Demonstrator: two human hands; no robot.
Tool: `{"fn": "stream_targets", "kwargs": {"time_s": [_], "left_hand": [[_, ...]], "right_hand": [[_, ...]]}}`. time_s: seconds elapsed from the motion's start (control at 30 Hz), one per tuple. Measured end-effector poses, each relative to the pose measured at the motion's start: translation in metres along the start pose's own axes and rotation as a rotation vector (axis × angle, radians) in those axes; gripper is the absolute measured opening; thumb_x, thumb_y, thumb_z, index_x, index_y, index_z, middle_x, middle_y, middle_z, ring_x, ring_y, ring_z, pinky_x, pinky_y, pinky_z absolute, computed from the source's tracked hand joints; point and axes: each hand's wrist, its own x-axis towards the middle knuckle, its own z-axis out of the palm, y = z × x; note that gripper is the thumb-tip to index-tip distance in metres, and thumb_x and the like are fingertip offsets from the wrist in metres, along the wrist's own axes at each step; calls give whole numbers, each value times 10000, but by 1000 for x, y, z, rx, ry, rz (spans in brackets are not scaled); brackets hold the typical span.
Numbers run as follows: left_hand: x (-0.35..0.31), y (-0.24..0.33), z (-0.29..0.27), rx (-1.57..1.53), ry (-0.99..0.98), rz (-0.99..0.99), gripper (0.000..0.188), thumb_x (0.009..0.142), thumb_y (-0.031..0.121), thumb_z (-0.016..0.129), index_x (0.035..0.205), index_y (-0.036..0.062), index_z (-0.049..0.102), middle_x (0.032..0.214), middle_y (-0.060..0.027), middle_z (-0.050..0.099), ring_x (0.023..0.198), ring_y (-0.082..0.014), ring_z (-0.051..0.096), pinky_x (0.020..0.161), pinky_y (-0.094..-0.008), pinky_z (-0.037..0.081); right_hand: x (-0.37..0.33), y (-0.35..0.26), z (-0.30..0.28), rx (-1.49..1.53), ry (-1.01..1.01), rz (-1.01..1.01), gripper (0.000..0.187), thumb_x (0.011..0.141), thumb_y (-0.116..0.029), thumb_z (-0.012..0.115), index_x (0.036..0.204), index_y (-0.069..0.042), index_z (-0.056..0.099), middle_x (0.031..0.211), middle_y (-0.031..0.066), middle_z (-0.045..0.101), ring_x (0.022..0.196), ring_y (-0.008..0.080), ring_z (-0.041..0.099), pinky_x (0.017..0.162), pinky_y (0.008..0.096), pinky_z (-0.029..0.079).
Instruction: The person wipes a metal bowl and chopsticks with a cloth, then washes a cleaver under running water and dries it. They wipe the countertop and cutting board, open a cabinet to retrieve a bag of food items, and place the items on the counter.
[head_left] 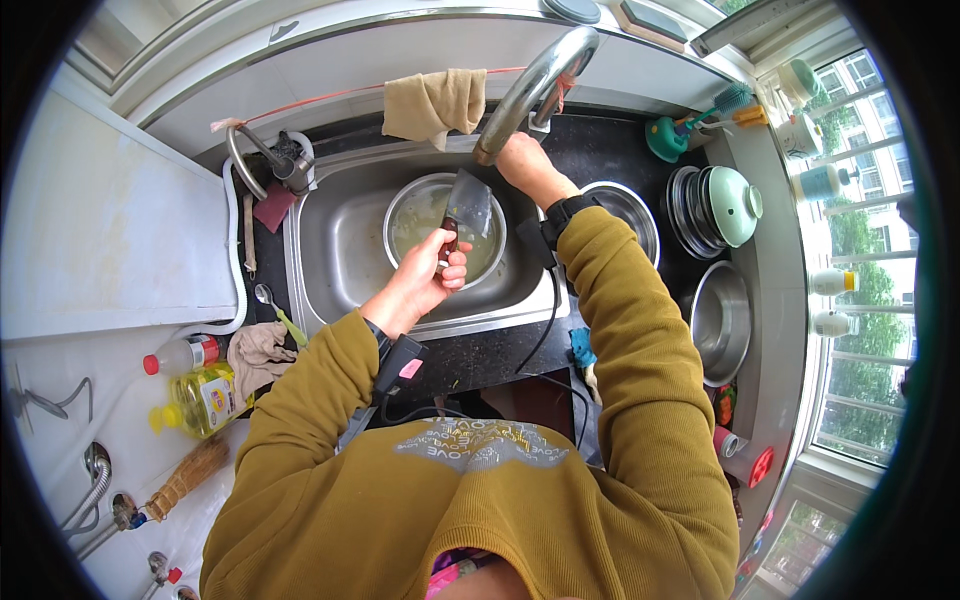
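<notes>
My left hand (428, 273) is wrapped round the dark handle of a cleaver (468, 205). Its wet, broad blade points up and away over a steel basin (392, 228) of cloudy water, which sits in the sink (335, 240). At the back edge of the sink, my right hand (532, 168) is closed at the base of the curved faucet (540, 75). The fingertips are partly hidden there, and so is whatever part of the faucet they grip. No running water can be made out under the spout.
A beige cloth (433, 105) hangs on a red string behind the sink. To the right stand a steel bowl (640, 215), stacked plates with a pale green lid (735, 205) and a large steel basin (722, 320). Bottles, including yellow oil (205, 398), are at left.
</notes>
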Motion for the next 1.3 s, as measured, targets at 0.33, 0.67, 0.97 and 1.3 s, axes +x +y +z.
{"fn": "stream_targets", "kwargs": {"time_s": [0.33,0.67,0.97,1.3], "left_hand": [[10,-3,-2,-34,-8,7,336,981,250,535,1103,-62,520,659,21,459,512,-79,394,500,-239,351],[17,-1,-6,-77,-29,-2,336,981,252,536,1094,-65,523,656,15,464,501,-85,388,489,-246,350],[17,-3,-8,-87,-29,-22,350,985,257,530,1102,-73,517,643,10,461,484,-88,379,471,-243,341],[39,-9,-13,-120,-74,-37,301,986,246,520,1005,-53,546,656,-23,474,507,-106,385,487,-265,332]], "right_hand": [[-7,-9,-4,9,34,-20,218,959,-225,557,968,-26,645,924,229,699,919,412,679,815,506,538],[-9,-9,3,50,84,-64,217,962,-225,556,944,-26,641,864,225,698,866,409,686,773,513,542],[-8,-7,3,78,79,-43,216,961,-221,565,953,-29,664,883,225,699,903,416,675,800,516,531],[-8,-6,7,143,88,-17,230,971,-233,559,969,-32,671,915,238,695,926,432,659,814,527,516]]}}
